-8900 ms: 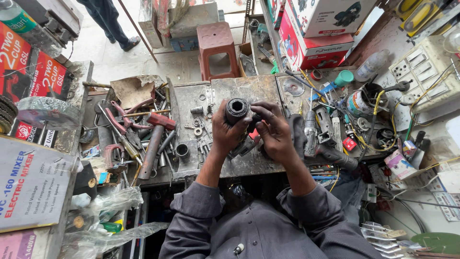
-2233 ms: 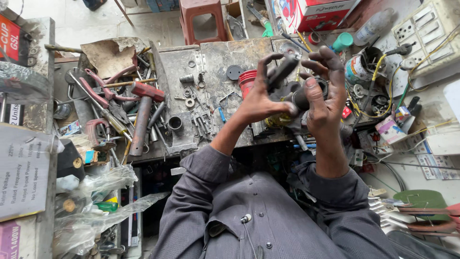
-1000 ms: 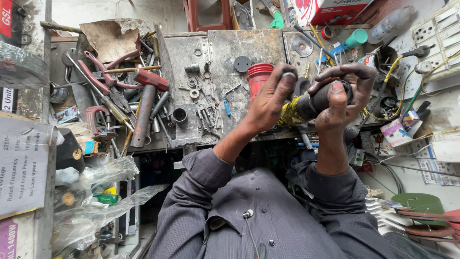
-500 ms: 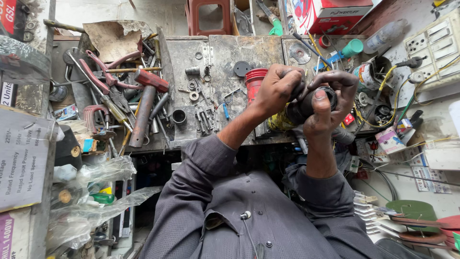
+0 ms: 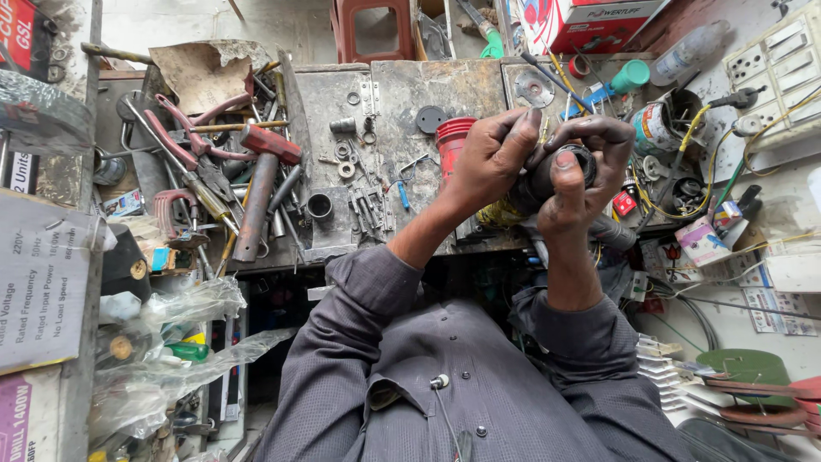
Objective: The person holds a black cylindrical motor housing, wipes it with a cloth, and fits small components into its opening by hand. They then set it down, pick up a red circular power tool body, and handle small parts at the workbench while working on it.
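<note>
- Fingers (image 5: 522, 128) of both your hands are wrapped tight around a round black motor part (image 5: 547, 175), which you hold up above the front edge of the workbench (image 5: 402, 85), to the right of its middle.
- Your workbench is a worn grey metal top, crowded with tools on its left half and with loose small pieces in the middle.
- Your left hand (image 5: 487, 162) grips the part from the left side, fingers curled over its top.
- Your right hand (image 5: 581, 167) closes on the part from the right, with the thumb pressed on its dark ring-shaped face and the fingers hooked over the far side.
- Your hammer (image 5: 261, 192), with a red head and a rusty handle, lies well to the left among pliers and rods.
- Your red cup (image 5: 451, 141) stands just behind your left hand, partly hidden by it.
- Your yellow wire (image 5: 496, 214) bunches under your left wrist, close below the part.
- Your short dark metal sleeve (image 5: 320, 206) sits on the bench between the hammer and your left forearm.
- Your flat black disc (image 5: 431, 119) lies beyond the red cup, near the back of the bench.
</note>
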`<move>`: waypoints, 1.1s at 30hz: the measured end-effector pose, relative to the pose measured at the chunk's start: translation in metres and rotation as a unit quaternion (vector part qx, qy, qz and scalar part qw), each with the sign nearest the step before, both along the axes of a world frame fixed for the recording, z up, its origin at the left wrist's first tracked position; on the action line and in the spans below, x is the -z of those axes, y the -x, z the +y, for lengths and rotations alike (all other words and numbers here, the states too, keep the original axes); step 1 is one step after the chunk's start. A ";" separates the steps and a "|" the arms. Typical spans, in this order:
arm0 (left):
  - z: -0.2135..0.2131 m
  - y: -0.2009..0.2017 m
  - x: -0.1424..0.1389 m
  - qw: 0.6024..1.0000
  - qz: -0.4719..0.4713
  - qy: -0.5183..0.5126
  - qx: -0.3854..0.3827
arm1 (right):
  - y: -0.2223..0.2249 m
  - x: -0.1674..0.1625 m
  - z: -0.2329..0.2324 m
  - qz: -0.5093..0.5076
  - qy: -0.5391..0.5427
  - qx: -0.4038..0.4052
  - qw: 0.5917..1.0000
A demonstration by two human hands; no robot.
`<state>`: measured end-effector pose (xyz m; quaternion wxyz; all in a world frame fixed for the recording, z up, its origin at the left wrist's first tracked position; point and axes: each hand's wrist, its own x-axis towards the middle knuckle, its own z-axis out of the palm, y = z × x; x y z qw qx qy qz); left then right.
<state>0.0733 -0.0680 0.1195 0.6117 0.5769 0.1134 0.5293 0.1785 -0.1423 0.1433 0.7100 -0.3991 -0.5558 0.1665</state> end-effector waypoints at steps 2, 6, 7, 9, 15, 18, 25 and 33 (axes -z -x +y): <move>-0.001 -0.005 -0.002 0.998 0.008 0.017 -0.060 | 0.001 0.001 0.000 0.014 0.004 -0.007 1.000; -0.002 -0.020 -0.005 0.986 0.042 0.020 -0.159 | -0.002 0.004 0.001 0.003 -0.001 0.019 1.000; -0.004 -0.023 -0.005 0.983 0.055 0.022 -0.174 | -0.003 0.004 0.001 -0.003 -0.002 0.025 1.000; -0.006 -0.030 -0.006 0.975 0.081 0.026 -0.206 | -0.006 0.005 0.001 -0.003 -0.002 0.024 1.000; 0.028 -0.008 -0.017 0.984 0.048 0.049 0.164 | -0.006 0.005 0.001 -0.003 -0.015 0.023 1.000; 0.064 0.018 -0.020 0.888 -0.024 0.122 0.442 | -0.003 0.001 0.001 0.001 -0.016 0.011 1.000; 0.081 0.014 -0.008 0.824 -0.015 -0.016 0.567 | -0.001 0.001 0.002 0.029 -0.003 -0.012 0.999; 0.043 -0.013 0.006 0.958 -0.040 0.128 0.254 | -0.005 0.007 0.005 0.013 0.007 0.019 1.000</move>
